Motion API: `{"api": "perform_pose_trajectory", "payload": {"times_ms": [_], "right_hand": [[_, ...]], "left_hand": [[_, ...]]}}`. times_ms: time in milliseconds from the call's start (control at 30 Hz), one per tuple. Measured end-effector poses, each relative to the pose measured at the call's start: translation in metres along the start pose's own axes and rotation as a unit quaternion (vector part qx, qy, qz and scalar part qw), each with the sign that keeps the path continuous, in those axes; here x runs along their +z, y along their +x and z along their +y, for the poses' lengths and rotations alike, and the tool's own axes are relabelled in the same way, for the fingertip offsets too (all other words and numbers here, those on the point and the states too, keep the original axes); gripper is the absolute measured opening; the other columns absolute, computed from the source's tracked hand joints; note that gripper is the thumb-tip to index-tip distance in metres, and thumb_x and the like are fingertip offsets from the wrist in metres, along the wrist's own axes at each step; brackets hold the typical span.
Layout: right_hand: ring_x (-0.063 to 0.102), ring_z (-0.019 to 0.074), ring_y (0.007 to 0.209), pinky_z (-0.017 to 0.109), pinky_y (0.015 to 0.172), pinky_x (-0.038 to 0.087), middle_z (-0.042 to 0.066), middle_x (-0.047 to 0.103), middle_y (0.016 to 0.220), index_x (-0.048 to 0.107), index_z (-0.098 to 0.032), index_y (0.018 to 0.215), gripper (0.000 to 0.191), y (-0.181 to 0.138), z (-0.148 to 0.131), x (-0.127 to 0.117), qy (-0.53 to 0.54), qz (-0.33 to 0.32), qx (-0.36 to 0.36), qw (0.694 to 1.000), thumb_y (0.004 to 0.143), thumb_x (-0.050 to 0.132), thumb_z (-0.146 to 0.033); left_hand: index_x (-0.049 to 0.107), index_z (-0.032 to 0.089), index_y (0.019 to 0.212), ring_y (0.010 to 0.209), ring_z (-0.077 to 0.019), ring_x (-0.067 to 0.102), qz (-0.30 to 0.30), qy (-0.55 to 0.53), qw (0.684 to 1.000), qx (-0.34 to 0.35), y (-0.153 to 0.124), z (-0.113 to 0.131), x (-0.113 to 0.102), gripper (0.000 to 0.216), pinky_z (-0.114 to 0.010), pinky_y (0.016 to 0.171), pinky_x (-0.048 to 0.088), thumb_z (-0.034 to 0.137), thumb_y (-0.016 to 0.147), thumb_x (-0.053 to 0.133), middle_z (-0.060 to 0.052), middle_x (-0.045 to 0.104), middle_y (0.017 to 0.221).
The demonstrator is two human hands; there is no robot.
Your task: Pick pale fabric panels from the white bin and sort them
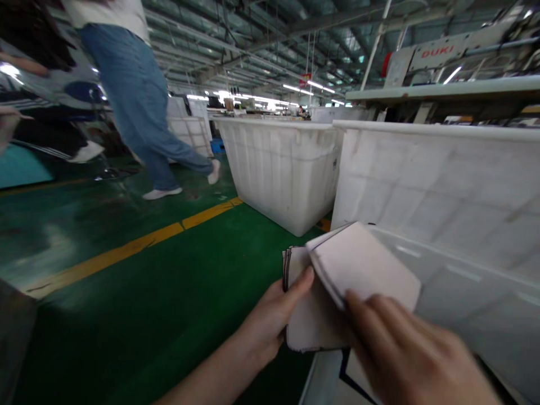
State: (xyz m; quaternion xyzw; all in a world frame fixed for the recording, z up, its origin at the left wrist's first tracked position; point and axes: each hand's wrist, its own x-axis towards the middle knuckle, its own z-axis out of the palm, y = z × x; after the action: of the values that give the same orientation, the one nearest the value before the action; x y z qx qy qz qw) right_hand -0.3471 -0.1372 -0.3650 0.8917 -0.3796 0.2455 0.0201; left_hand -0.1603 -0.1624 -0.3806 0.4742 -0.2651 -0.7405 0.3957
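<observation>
My left hand (270, 320) grips a stack of pale fabric pieces with dark edges (304, 315) from its left side, thumb on top. Over the same stack, my right hand (405, 349) presses its fingers on a top bundle of pieces (363, 264) that is fanned out to the right. The stack is held over the near edge of a white plastic bin (455, 281) at the lower right.
Two more large white bins (282, 163) (439, 174) stand ahead on the green floor with its yellow line (135, 247). A person in blue jeans (139, 101) walks across at the upper left. A sewing machine (439, 53) sits on a table at the upper right.
</observation>
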Motion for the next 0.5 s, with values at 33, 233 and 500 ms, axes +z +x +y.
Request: {"api": "perform_pose_trajectory", "payload": {"times_ms": [33, 233, 500], "right_hand": [[0.056, 0.0234, 0.061, 0.031, 0.041, 0.044, 0.010, 0.059, 0.074, 0.052, -0.010, 0.104, 0.029, 0.013, -0.012, 0.008, 0.012, -0.011, -0.004, 1.000, 0.078, 0.040, -0.016], [0.055, 0.0113, 0.074, 0.023, 0.069, 0.046, 0.000, 0.057, 0.079, 0.059, -0.021, 0.078, 0.026, 0.041, 0.004, 0.012, 0.351, -0.113, 0.124, 0.921, 0.086, 0.039, -0.036], [0.055, 0.0220, 0.098, 0.036, 0.082, 0.048, 0.006, 0.057, 0.113, 0.046, -0.023, 0.114, 0.047, 0.013, 0.054, 0.027, 0.475, 0.049, 0.373, 0.795, 0.074, 0.056, -0.045]], "left_hand": [[0.058, 0.017, 0.106, 0.090, -0.0203, 0.060, -0.011, -0.012, 1.000, 0.004, 0.000, -0.001, 0.000, 0.040, -0.028, 0.076, 0.045, 0.042, 0.075, 0.056, -0.010, 0.065, 0.101], [0.057, 0.016, 0.105, 0.090, -0.0227, 0.060, 0.007, 0.017, 1.000, 0.014, 0.001, -0.002, 0.000, 0.038, -0.031, 0.077, 0.046, 0.029, 0.069, 0.064, -0.011, 0.064, 0.104], [0.056, 0.020, 0.101, 0.093, -0.0185, 0.058, 0.003, 0.235, 0.936, 0.263, -0.011, 0.029, 0.005, 0.037, -0.026, 0.080, 0.048, 0.021, 0.066, 0.068, -0.001, 0.064, 0.101]]}}
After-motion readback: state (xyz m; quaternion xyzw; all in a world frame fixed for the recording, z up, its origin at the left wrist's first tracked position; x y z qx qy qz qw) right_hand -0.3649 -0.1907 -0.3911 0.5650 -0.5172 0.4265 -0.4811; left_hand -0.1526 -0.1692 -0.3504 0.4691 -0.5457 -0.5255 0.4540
